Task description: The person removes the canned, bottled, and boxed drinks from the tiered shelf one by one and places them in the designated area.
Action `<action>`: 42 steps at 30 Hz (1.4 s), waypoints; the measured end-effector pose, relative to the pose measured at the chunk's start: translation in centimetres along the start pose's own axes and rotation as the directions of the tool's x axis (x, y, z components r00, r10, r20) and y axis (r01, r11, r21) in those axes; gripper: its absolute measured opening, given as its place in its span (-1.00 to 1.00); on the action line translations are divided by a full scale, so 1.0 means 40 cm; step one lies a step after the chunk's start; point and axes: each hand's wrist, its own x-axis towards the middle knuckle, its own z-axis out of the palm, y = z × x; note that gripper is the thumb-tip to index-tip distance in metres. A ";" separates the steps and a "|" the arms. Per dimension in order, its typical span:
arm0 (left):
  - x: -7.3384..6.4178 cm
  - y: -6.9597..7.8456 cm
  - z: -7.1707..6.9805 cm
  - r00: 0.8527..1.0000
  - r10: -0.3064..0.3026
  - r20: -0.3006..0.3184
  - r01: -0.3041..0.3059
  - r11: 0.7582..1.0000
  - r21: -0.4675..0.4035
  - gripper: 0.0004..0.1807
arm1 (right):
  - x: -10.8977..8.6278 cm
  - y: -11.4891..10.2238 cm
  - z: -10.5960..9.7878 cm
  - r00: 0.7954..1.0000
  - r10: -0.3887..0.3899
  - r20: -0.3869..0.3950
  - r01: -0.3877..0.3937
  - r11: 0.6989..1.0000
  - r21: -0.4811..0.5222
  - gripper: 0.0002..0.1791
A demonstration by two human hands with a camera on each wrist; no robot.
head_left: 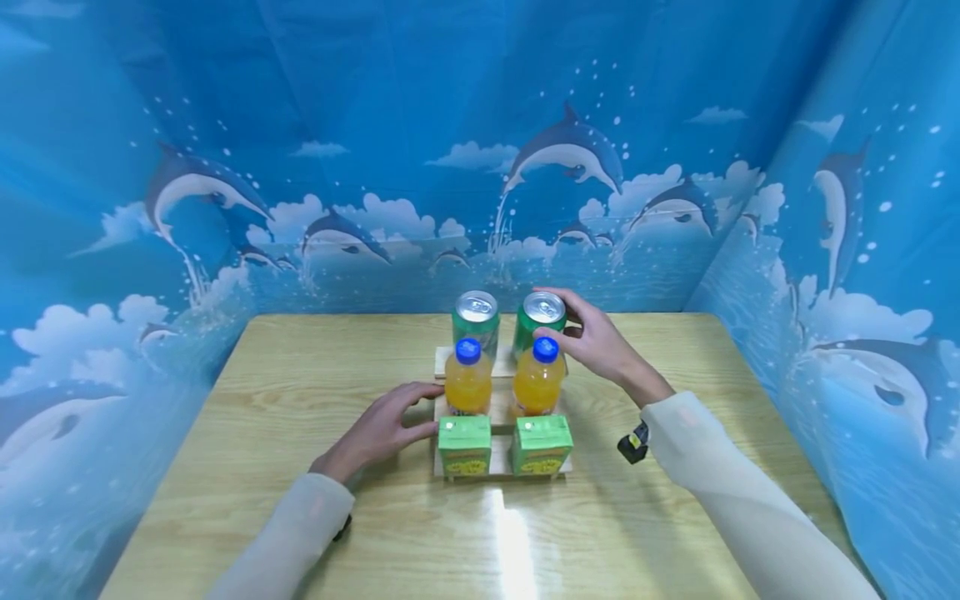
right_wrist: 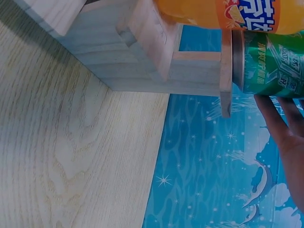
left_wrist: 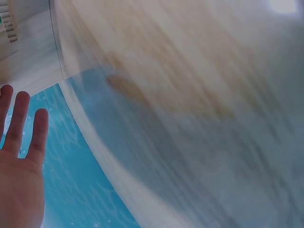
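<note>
My right hand [head_left: 592,337] holds the right-hand green soda can [head_left: 531,337] on the rack's top step, thumb in front and fingers behind. In the right wrist view its fingers [right_wrist: 273,116] lie along the side of that can [right_wrist: 270,64]. My left hand [head_left: 386,425] is at the left edge of the stepped wooden rack [head_left: 501,458], fingertips beside the left orange drink bottle [head_left: 468,387] and thumb close to the left green juice box [head_left: 465,446]. Straight fingers of that hand [left_wrist: 21,185] show in the left wrist view.
Another green can [head_left: 486,333] stands on the top step at left. A second orange bottle [head_left: 538,383] and a second juice box [head_left: 542,446] stand on the lower steps at right. Blue dolphin-print curtains [head_left: 420,192] surround the wooden table [head_left: 285,392].
</note>
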 end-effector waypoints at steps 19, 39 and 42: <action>-0.005 0.000 0.005 1.000 0.019 -0.018 -0.019 1.000 0.012 -0.38 | -0.009 -0.003 -0.039 0.996 -0.004 -0.087 0.004 1.000 -0.004 -0.28; -0.002 -0.003 0.005 0.999 0.027 -0.020 -0.027 1.000 0.014 -0.38 | -0.060 0.036 -0.128 0.959 0.040 -0.281 -0.072 0.992 -0.102 -0.20; -0.002 -0.002 0.005 0.999 0.029 -0.021 -0.029 1.000 0.010 -0.38 | -0.067 0.048 -0.137 0.952 0.048 -0.304 -0.086 0.990 -0.112 -0.18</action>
